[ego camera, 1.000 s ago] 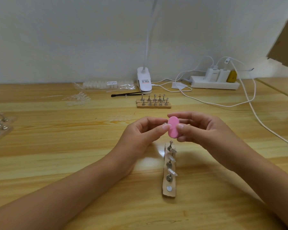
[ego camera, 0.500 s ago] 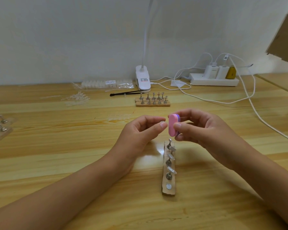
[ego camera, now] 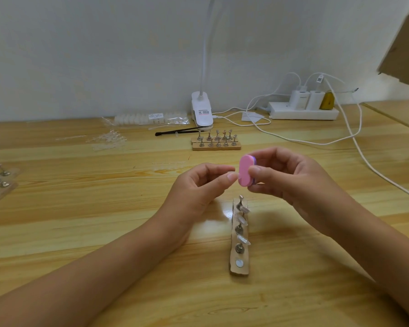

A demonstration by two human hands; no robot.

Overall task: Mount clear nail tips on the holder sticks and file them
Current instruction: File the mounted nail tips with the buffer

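Centre frame: the right hand [ego camera: 281, 178] pinches the pink file [ego camera: 244, 169]. The curled left hand [ego camera: 198, 185] meets its edge, and any grip there is unclear.

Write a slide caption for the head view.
Right hand pinches a pink nail file at the fingertips of the left hand, near a wooden strip of holder sticks.

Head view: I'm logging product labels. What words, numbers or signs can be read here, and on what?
Nothing can be read.
Label on the lamp clip: print and a red line, too blurred.
White sticker on the nail tip bag: print too small.
The cable tag: a square code pattern, no legible words.
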